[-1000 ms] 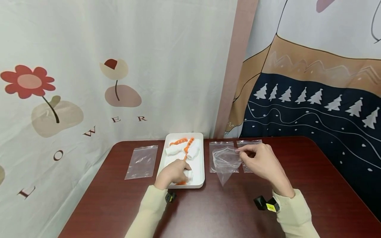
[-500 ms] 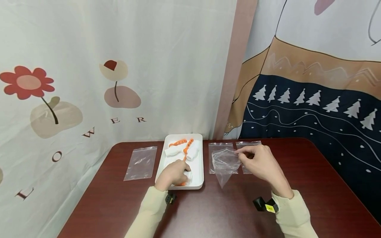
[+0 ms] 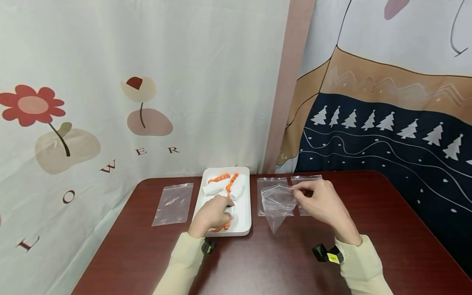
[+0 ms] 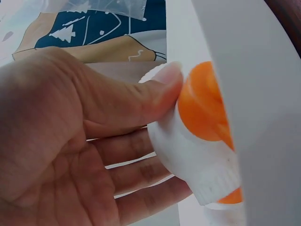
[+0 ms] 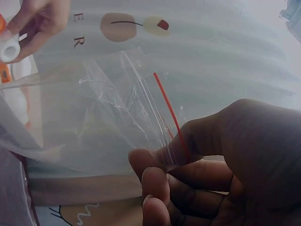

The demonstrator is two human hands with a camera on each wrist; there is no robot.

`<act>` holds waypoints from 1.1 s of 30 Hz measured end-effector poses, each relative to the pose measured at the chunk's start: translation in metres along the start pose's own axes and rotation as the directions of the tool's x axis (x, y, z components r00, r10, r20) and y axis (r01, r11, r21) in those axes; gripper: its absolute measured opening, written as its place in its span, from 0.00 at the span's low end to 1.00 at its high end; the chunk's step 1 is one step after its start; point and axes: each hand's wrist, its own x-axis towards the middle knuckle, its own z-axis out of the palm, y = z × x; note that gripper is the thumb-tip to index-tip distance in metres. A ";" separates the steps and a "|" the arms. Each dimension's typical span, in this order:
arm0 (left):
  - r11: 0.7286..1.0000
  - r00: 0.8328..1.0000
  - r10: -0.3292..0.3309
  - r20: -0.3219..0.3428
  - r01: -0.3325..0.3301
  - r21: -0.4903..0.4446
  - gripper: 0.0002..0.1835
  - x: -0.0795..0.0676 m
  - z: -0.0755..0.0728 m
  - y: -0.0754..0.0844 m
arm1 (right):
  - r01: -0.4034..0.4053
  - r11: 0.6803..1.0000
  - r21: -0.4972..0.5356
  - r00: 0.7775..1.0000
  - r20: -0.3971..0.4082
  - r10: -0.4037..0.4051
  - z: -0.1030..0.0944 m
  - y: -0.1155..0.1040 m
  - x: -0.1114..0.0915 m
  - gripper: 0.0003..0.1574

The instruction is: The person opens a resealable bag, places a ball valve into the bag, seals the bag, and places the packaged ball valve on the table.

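Observation:
My left hand (image 3: 211,214) reaches into the white tray (image 3: 244,223) and grips a small white piece (image 4: 169,141), thumb on one side and fingers behind. One end of it is ribbed; the right wrist view shows a hollow end. An orange piece with a rounded end (image 4: 201,101) lies against the white one near the thumb tip. To the right, my right hand (image 3: 321,200) pinches the top edge of a clear zip bag (image 3: 274,200) between thumb and fingers. The bag hangs down to a point and has a red line (image 5: 165,96) along its zip.
Farther back in the tray lie two white pieces (image 3: 213,188) and orange strips with holes (image 3: 220,178). One flat clear bag (image 3: 173,205) is left of the tray; two more, one bag (image 3: 305,210) partly under my right hand, lie on the right. A curtain hangs behind the table (image 3: 265,266).
My left hand has shifted slightly left and back with the white piece, and more of an orange piece shows below its fingers. The right hand and its bag stay nearly the same.

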 end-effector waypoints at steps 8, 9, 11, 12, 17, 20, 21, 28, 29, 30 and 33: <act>0.999 0.997 0.022 -0.074 -0.025 -0.038 0.13 0.001 -0.001 0.003 | 0.012 1.000 -0.006 1.000 -0.002 -0.012 0.001 0.001 0.000 0.13; 0.999 0.997 0.019 -0.079 -0.022 -0.046 0.13 0.002 -0.002 0.004 | 0.013 1.000 -0.006 1.000 -0.002 -0.013 0.001 0.001 0.000 0.13; 0.998 0.996 0.015 -0.093 -0.020 -0.056 0.12 0.002 -0.002 0.005 | 0.015 1.000 -0.009 1.000 -0.002 -0.015 0.001 0.001 0.000 0.13; 0.998 0.995 0.009 -0.098 -0.015 -0.063 0.11 0.002 -0.003 0.005 | 0.015 1.000 -0.010 1.000 -0.001 -0.015 0.001 0.001 0.000 0.13; 0.991 0.990 -0.046 -0.132 0.029 -0.128 0.11 0.001 -0.006 0.008 | 0.009 1.000 -0.009 1.000 0.003 -0.009 0.002 0.001 0.000 0.13; 0.983 0.986 -0.053 -0.157 0.024 -0.183 0.15 0.000 -0.008 0.010 | 0.003 1.000 -0.006 1.000 0.008 -0.003 0.002 0.000 0.000 0.13; 0.979 0.985 -0.048 -0.167 0.014 -0.202 0.15 0.000 -0.009 0.011 | 0.002 1.000 -0.006 1.000 0.010 -0.002 0.002 0.000 0.000 0.13; 0.936 0.975 -0.011 -0.223 -0.069 -0.346 0.09 -0.004 -0.021 0.022 | 0.004 1.000 -0.004 1.000 0.015 -0.004 0.002 -0.001 0.001 0.13; 0.929 0.972 -0.017 -0.233 -0.071 -0.363 0.09 -0.005 -0.022 0.024 | 0.004 1.000 -0.003 1.000 0.015 -0.004 0.002 -0.001 0.001 0.13; 0.923 0.969 -0.026 -0.246 -0.072 -0.379 0.08 -0.006 -0.024 0.026 | 0.003 1.000 -0.002 1.000 0.016 -0.003 0.002 -0.001 0.001 0.13; 0.905 0.949 -0.051 -0.312 -0.089 -0.416 0.11 -0.007 -0.027 0.032 | -0.001 1.000 -0.001 1.000 0.017 0.001 0.002 -0.001 0.001 0.13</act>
